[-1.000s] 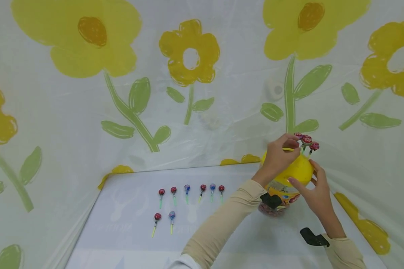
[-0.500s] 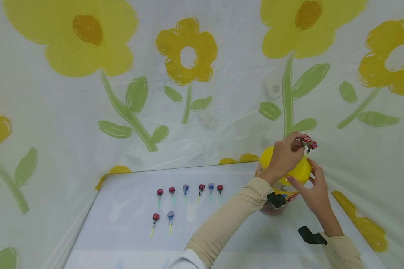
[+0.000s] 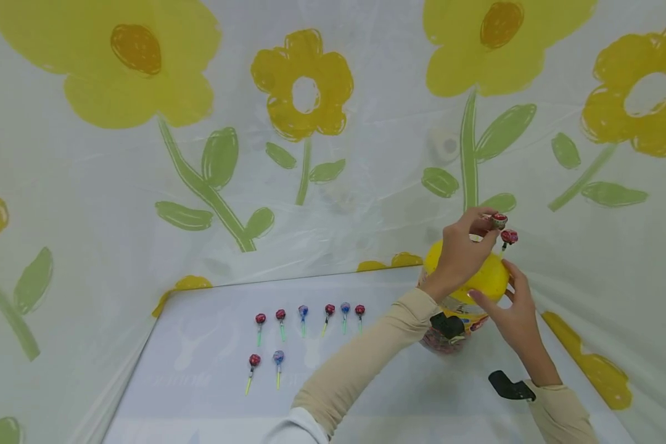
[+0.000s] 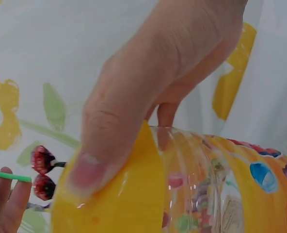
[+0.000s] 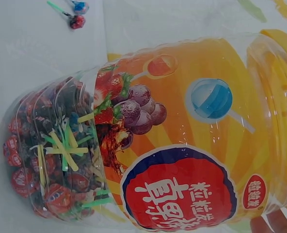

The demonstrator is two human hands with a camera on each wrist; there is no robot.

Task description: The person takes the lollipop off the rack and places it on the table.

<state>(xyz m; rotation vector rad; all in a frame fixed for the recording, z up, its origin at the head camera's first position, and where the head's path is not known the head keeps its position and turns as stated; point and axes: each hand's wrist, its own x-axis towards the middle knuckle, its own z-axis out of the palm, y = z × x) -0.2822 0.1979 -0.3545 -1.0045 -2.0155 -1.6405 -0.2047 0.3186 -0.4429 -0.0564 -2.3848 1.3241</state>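
In the head view my left hand [image 3: 459,251] is above the yellow lid [image 3: 489,279] of a candy jar, pinching a red-wrapped lollipop [image 3: 498,221]. Its green stick [image 4: 11,175] shows between the fingertips in the left wrist view; the stick's end is apart from the lid. Two more red lollipops [image 4: 43,159] stick out from the lid there. My right hand [image 3: 515,317] grips the lid's side, thumb [image 4: 90,172] pressed on the yellow plastic. The clear jar [image 5: 221,145] has an orange fruit label, with many lollipops [image 5: 56,194] inside near its base.
Several lollipops [image 3: 280,314] lie in two rows on the white table [image 3: 200,394], left of the jar. Behind the table hangs a white sheet [image 3: 366,160] printed with yellow flowers. A black wrist strap [image 3: 507,385] is on the right sleeve.
My left hand has closed on a lollipop at the lid and lifted it up, apart from the others. The right hand keeps its grip on the lid. The head view has shifted slightly.
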